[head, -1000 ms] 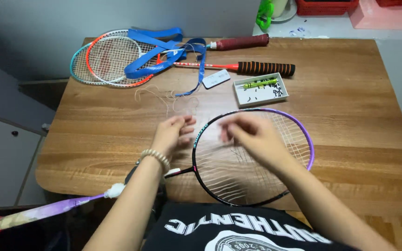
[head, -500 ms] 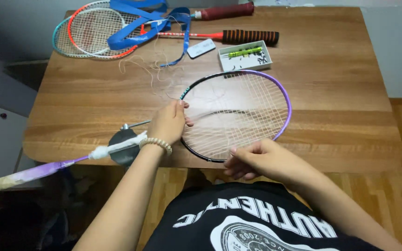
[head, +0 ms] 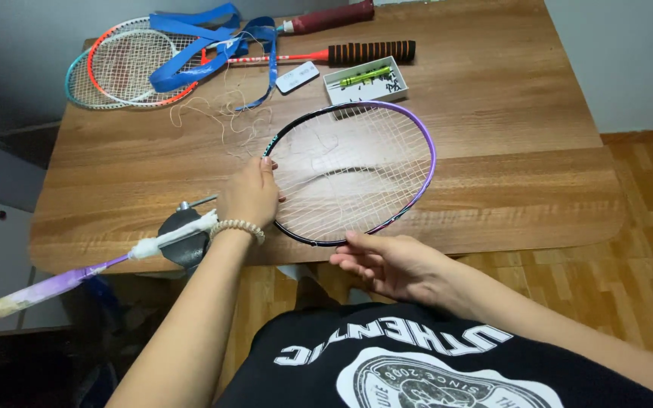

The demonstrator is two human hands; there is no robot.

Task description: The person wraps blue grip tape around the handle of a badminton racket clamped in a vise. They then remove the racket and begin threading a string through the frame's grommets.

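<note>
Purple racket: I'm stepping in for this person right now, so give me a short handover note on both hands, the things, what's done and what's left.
Left hand: grips the left rim of the purple racket, which lies on the wooden table.
Right hand: below the near rim, fingers at the frame's edge.
Things: loose string beyond the frame; small parts tray and two spare rackets at the far side.
Done: most of the head is strung.
Left: strings look slack and wavy; loose string not tied off.

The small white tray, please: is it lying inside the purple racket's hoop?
No, the small white tray sits on the table just beyond the purple racket.
</note>
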